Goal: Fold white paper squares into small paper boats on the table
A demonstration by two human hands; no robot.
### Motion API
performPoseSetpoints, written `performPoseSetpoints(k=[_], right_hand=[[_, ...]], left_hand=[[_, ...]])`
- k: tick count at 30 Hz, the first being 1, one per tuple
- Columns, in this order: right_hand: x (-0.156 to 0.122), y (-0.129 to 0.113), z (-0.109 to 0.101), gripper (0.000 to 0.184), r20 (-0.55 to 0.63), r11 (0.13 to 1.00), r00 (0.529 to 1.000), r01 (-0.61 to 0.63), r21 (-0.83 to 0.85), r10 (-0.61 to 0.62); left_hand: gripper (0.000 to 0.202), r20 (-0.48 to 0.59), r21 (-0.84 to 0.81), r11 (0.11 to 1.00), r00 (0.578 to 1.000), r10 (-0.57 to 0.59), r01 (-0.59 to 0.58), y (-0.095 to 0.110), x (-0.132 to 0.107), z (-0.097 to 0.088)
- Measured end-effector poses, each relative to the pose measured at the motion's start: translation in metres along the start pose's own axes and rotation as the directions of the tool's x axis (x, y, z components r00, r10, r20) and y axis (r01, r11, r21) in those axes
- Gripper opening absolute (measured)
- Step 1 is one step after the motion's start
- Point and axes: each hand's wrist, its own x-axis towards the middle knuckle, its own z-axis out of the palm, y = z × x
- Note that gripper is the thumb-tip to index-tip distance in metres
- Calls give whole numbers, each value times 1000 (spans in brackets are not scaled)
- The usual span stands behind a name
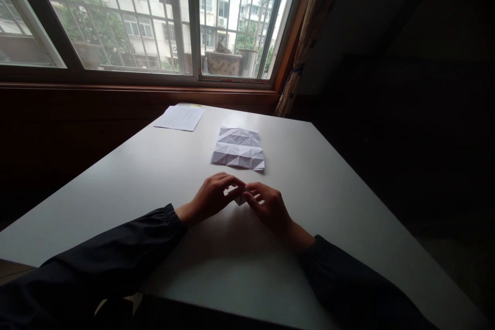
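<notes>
1. Pinching a small folded paper (240, 198) between them, the left hand (212, 198) and right hand (269, 209) curve in narrowly, their fingertips nearly meeting over it. Most of the paper is hidden by the fingers, so its shape cannot be told.
2. Both hands hover just above a white table (127, 191), with dark sleeves (116, 252) gathered at the wrists.
3. Just ahead of the hands, a larger creased sheet (238, 148) lies flat on the table, its faceted folds making a pattern of triangles.
4. Further left and nearer the window, a printed page (180, 118) lies on the table, a yellow strip (195, 105) showing at its far edge.
5. Beyond the table stands a barred window (116, 20), with a curtain (305, 46) at its right side.
</notes>
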Motion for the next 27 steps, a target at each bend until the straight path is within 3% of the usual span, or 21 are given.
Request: performPoseSetpoints(k=[4, 11, 27], right_hand=[[2, -4, 1, 27, -67, 998, 996, -56, 24, 58], [2, -6, 0, 18, -98, 996, 994, -59, -67, 52], [0, 19, -4, 15, -127, 979, 991, -74, -188, 50]], left_hand=[[18, 5, 30, 999, 1000, 18, -18, 0, 1, 0], [19, 29, -98, 995, 999, -32, 35, -5, -1, 1], [13, 33, -100, 990, 994, -99, 102, -22, -2, -3]])
